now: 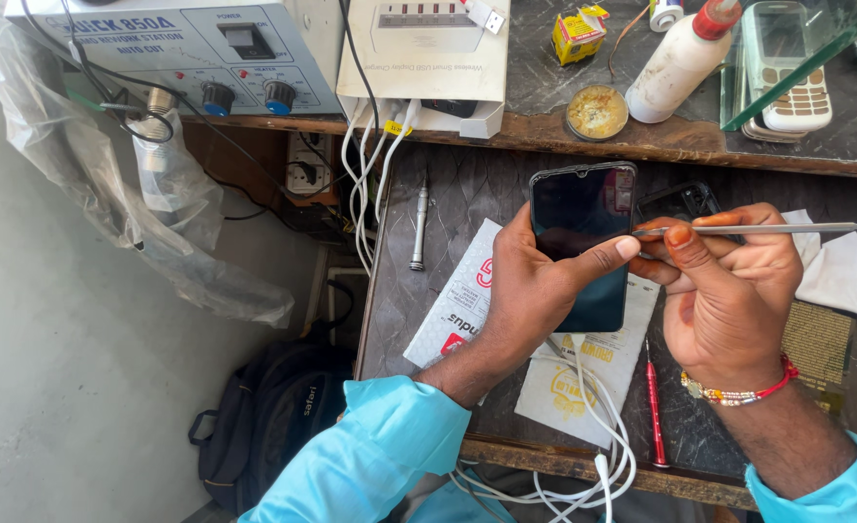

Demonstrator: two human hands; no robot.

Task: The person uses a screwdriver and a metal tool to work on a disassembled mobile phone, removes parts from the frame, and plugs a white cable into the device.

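Over the dark desk [428, 291], left hand [530, 291] comes in from lower left, turquoise sleeve, wrist bent up, fingers wrapped around a black smartphone [583, 242] held screen-up above the desk, thumb pressed on its right edge. Right hand [729, 291] enters from lower right, beaded bracelet [738, 392] at wrist, fingers pinched together on thin metal tweezers [767, 229] lying level, tip touching the phone's right edge near the thumb. Under the phone, two flat white paper packets [467, 300] with red and yellow print lie on the desk, white cable [598, 426] looped across them. Red screwdriver [653, 407] lies just right of the packets; silver screwdriver [419, 228] lies to the left. Second dark phone [680, 200] sits behind the right hand, white cloth [845, 276] at far right. On the raised shelf: grey rework station [186, 48] with blue knobs, white charger box [428, 48], small yellow packet [578, 34], round tin [597, 111], white bottle with red cap [680, 58], keypad phone [792, 68]. Black backpack [273, 412] on the floor.
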